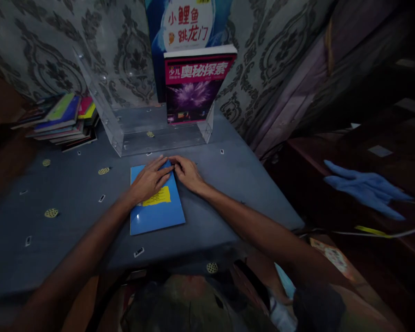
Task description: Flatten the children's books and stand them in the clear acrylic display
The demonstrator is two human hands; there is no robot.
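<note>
A thin blue book (pixel 159 216) with a yellow text patch lies closed on the table in front of me. My left hand (pixel 151 179) rests flat over its upper part, fingers stretched toward the top edge. At the top right corner my right hand (pixel 187 173) has bent fingers closed around the book's edge, its fingertips near those of the left. The top edge is partly hidden under both hands. Behind them stands a clear acrylic rack (pixel 162 142), holding a magenta and purple book (pixel 190 99) and a taller blue book (pixel 190 23) at its right side.
A stack of books (pixel 64 121) lies at the table's back left. The patterned grey tablecloth (pixel 79 235) covers the table, whose right edge runs beside my right forearm. Further right, blue gloves (pixel 366 184) lie on a dark surface, with a pale cable in front.
</note>
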